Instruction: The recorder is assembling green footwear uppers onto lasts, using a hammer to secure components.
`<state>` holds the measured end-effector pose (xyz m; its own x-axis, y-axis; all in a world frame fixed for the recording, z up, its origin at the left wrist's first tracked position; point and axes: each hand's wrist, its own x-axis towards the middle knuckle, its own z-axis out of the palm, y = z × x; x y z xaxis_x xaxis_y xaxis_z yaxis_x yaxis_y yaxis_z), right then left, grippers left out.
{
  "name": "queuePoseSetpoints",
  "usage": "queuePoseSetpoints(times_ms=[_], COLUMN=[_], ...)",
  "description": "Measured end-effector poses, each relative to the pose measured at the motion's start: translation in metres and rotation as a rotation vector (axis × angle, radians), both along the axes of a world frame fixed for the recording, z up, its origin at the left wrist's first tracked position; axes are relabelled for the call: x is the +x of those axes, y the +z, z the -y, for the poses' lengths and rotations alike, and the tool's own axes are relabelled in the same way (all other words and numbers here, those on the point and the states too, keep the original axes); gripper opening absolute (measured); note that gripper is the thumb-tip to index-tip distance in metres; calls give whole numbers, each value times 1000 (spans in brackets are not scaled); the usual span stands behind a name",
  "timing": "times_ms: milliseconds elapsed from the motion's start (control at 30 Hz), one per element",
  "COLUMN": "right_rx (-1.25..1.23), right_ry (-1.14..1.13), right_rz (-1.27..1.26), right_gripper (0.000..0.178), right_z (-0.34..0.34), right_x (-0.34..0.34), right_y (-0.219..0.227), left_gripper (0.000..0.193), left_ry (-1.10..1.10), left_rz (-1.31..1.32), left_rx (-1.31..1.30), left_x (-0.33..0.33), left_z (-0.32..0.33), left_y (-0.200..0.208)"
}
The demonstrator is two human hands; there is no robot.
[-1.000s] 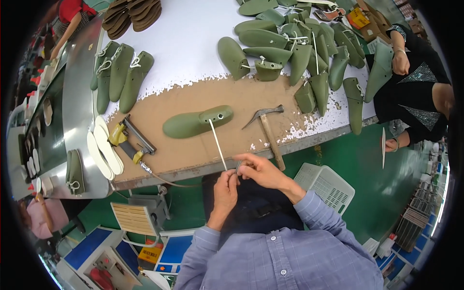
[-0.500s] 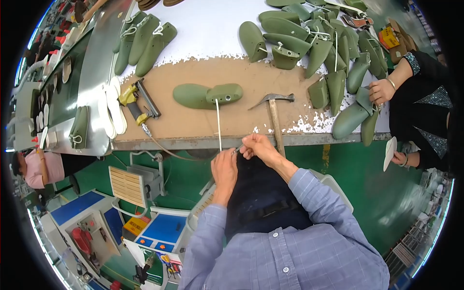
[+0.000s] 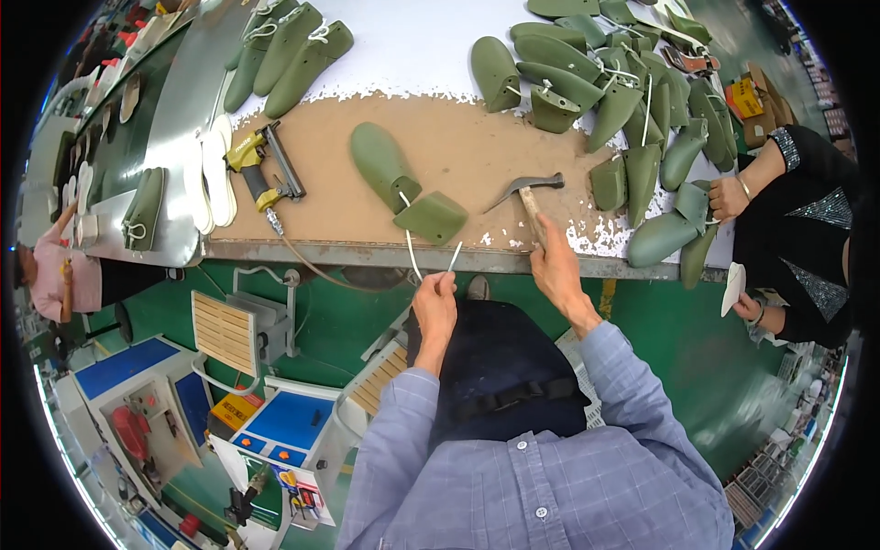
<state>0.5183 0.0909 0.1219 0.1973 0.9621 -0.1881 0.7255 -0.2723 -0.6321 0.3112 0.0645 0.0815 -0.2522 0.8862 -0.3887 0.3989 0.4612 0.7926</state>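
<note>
A green two-part shoe last lies on the brown board, its long toe part (image 3: pixel 380 160) bent at an angle to its heel part (image 3: pixel 431 218). From it a white cord (image 3: pixel 412 255) runs down over the table edge. My left hand (image 3: pixel 434 316) pinches this cord just in front of the edge, and one free end sticks up above the fingers. My right hand (image 3: pixel 557 273) is closed around the wooden handle of a hammer (image 3: pixel 527 188), whose dark metal head is over the board to the right of the last.
A yellow-black nail gun (image 3: pixel 257 172) with a hose lies left, beside white insoles (image 3: pixel 215 174). More corded lasts (image 3: pixel 310 64) stand back left, and a heap of them (image 3: pixel 596 78) fills the right. There a co-worker's hand (image 3: pixel 730 197) touches one.
My right hand has left the cord and moved right onto the hammer handle. The last has gone from straight to bent. My left hand still holds the cord, slightly lower.
</note>
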Motion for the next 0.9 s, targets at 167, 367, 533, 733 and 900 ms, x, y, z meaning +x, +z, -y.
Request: queuePoseSetpoints(times_ms=[167,367,533,733,900], right_rx=[291,194,48,162,4], right_ry=[275,401,418,375,428], right_rz=[-173,-251,-114,-240,-142], right_gripper=[48,45,21,42,27], right_z=[47,56,53,48,50], right_x=[-7,-36,-35,-35,-33], right_y=[32,44,27,43,23], left_gripper=[28,28,28,31,32], left_ry=[78,90,87,94,86], left_rz=[102,129,116,146,140], left_rx=[-33,-97,-57,-126,-177], left_x=[3,6,7,1,4], left_z=[4,2,3,3,-3], left_y=[-5,0,-2,-5,3])
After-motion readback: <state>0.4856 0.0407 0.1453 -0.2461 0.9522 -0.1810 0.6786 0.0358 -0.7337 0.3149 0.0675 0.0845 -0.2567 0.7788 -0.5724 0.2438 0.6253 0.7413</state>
